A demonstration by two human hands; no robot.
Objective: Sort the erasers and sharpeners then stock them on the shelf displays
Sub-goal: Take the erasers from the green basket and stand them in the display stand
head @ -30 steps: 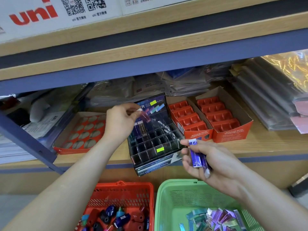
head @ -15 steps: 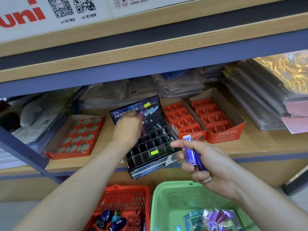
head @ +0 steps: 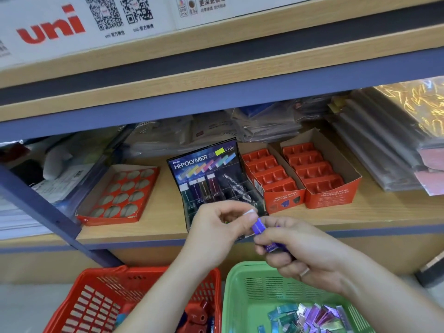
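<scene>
A black HI-POLYMER display box (head: 204, 162) stands on the wooden shelf (head: 336, 215), with several dark erasers (head: 203, 188) upright in its back row. In front of it my hands meet. My left hand (head: 221, 229) pinches the white tip of a purple eraser (head: 258, 225). My right hand (head: 298, 253) grips the lower part of that eraser, with more purple wrapper (head: 270, 247) showing between its fingers. Below, a green basket (head: 242, 296) holds several loose erasers (head: 310, 316). A red basket (head: 96, 299) holds sharpeners (head: 199, 316).
Two orange sharpener trays (head: 271, 179) (head: 317, 171) with bare slots stand right of the display box. A red tray with oval holes (head: 120, 193) lies to its left. Stacked plastic-wrapped packs (head: 384, 150) fill the shelf's right and back. A blue upright post (head: 48, 212) crosses at left.
My left hand has drawn back from the display box to my right hand and now pinches the purple eraser there. My right hand has stayed in front of the box.
</scene>
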